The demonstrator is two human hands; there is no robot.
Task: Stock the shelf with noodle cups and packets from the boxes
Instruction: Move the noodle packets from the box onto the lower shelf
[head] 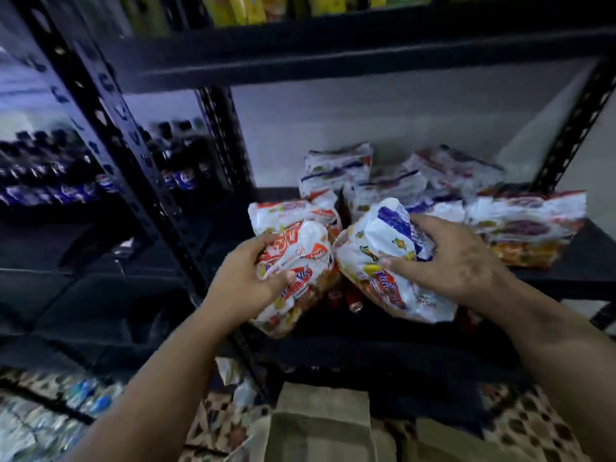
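Note:
My left hand (pixel 248 283) grips a white and red noodle packet (pixel 296 271), held just in front of the black shelf board (pixel 580 258). My right hand (pixel 453 261) grips a white noodle packet with blue print (pixel 383 261), tilted beside the first one. Both packets hang at the shelf's front edge. Behind them, several similar noodle packets (pixel 430 191) are stacked on the shelf, blue-printed ones at the back and a red-printed pile (pixel 526 225) at the right. An open cardboard box (pixel 320 425) stands on the floor below my arms.
The black metal rack has an upright post (pixel 110 128) at the left and an upper shelf (pixel 333 51) with yellow packets (pixel 246 8). Dark soda bottles (pixel 180 168) fill the neighbouring rack at the left. Red-capped items (pixel 346 300) sit on the lower shelf. Bottled water (pixel 90 395) lies on the patterned floor.

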